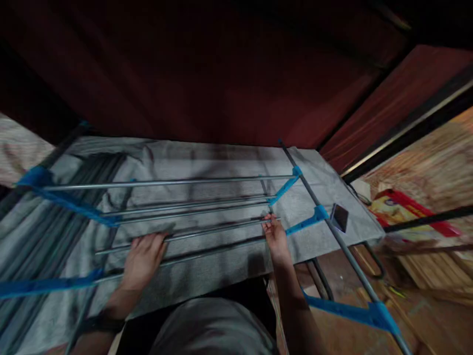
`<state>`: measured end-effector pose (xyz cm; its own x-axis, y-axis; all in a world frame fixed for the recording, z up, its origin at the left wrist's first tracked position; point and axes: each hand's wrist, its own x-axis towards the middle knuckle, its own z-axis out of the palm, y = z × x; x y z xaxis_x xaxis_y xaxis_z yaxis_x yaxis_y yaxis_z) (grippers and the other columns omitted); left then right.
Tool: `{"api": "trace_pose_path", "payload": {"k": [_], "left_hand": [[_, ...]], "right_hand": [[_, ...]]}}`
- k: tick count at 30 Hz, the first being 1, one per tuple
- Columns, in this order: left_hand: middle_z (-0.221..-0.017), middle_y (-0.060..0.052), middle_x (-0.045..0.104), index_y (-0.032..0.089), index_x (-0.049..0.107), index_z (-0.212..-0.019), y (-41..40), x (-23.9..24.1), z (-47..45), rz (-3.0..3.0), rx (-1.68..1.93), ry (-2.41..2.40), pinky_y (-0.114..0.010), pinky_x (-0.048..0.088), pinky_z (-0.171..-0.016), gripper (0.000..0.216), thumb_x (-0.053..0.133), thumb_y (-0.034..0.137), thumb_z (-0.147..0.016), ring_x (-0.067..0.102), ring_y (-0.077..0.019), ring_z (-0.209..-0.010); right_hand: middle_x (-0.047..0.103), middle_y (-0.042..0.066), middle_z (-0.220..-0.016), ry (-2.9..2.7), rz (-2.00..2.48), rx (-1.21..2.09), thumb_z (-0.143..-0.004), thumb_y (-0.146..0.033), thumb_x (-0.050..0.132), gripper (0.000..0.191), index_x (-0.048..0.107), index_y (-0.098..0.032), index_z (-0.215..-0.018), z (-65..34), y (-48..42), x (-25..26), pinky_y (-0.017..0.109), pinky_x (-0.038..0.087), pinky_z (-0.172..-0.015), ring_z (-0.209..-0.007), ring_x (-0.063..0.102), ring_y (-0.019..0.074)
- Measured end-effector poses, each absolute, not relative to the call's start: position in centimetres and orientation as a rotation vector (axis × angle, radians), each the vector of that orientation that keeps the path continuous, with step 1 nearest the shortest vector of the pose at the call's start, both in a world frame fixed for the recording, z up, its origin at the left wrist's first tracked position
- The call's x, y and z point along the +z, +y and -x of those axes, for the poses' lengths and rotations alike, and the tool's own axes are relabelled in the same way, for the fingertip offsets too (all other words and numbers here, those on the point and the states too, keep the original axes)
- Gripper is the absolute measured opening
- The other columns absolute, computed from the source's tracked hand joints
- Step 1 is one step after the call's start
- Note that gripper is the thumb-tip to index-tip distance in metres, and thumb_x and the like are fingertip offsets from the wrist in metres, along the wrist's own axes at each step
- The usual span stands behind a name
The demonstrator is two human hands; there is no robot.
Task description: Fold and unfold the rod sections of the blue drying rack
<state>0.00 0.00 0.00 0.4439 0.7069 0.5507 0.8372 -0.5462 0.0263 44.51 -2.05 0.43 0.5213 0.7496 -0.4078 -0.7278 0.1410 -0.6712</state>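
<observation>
A metal drying rack (177,183) with grey rods and blue plastic joints stands before me. Under and behind its rods a grey cloth (221,162) is spread. My left hand (142,261) lies on the near rods at the lower left, its fingers stretched forward over a rod. At the right end of the same rods my right hand (275,236) has its fingers curled around a rod tip.
A dark red curtain (221,74) hangs behind the rack. To the right, on a brown floor, lie a red and yellow packet (402,209) and wooden boards. A small dark object (339,217) sits on the cloth by the rack's right bar.
</observation>
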Motion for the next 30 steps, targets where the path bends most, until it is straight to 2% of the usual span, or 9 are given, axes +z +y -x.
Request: {"api": "trace_pose_path", "payload": {"k": [5, 10, 17, 23, 30], "left_hand": [[-0.099, -0.010, 0.077, 0.022, 0.071, -0.107, -0.1, 0.1, 0.0, 2.448, -0.846, -1.391, -0.045, 0.041, -0.094, 0.031, 0.046, 0.041, -0.108, 0.068, -0.0300, -0.095], [-0.106, -0.010, 0.078, 0.024, 0.072, -0.113, -0.4, 0.7, -0.3, 2.430, -0.865, -1.454, -0.049, 0.038, -0.102, 0.029, 0.050, 0.043, -0.107, 0.068, -0.0310, -0.099], [-0.105, -0.010, 0.080, 0.022, 0.068, -0.124, -0.4, 0.8, -0.4, 2.466, -0.792, -1.375, -0.048, 0.038, -0.097, 0.032, 0.047, 0.043, -0.109, 0.069, -0.0315, -0.100], [-0.098, -0.009, 0.079, 0.021, 0.069, -0.121, -0.8, 1.0, -0.2, 2.516, -0.752, -1.358, -0.045, 0.038, -0.089, 0.035, 0.048, 0.046, -0.109, 0.068, -0.0308, -0.091], [-0.090, -0.008, 0.077, 0.023, 0.071, -0.106, -0.8, 1.3, 0.5, 2.554, -0.702, -1.462, -0.045, 0.038, -0.087, 0.037, 0.045, 0.049, -0.107, 0.067, -0.0318, -0.088]], "right_hand": [[0.075, -0.005, -0.079, -0.014, 0.928, 1.042, -0.086, -0.010, 0.072, 0.015, 0.066, -0.024, -0.084, -44.6, -2.0, 0.2, 0.020, 0.056, -0.069, -0.073, 0.071, 0.0106], [0.075, -0.005, -0.080, 0.030, 0.921, 1.018, -0.093, -0.014, 0.069, 0.014, 0.066, -0.024, -0.085, -44.6, -1.8, 0.3, 0.022, 0.057, -0.073, -0.072, 0.071, 0.0104], [0.076, -0.002, -0.082, 0.083, 0.908, 1.018, -0.106, -0.038, 0.059, 0.024, 0.066, -0.025, -0.088, -44.9, -1.7, 0.1, 0.028, 0.059, -0.077, -0.075, 0.073, 0.0140], [0.075, -0.002, -0.080, 0.067, 0.901, 1.034, -0.109, -0.041, 0.054, 0.030, 0.066, -0.025, -0.087, -44.9, -1.7, 0.1, 0.027, 0.059, -0.075, -0.074, 0.073, 0.0135], [0.077, 0.000, -0.082, 0.045, 0.917, 1.058, -0.110, -0.042, 0.049, 0.035, 0.068, -0.024, -0.087, -45.0, -1.8, 0.3, 0.029, 0.061, -0.076, -0.077, 0.074, 0.0152]]}}
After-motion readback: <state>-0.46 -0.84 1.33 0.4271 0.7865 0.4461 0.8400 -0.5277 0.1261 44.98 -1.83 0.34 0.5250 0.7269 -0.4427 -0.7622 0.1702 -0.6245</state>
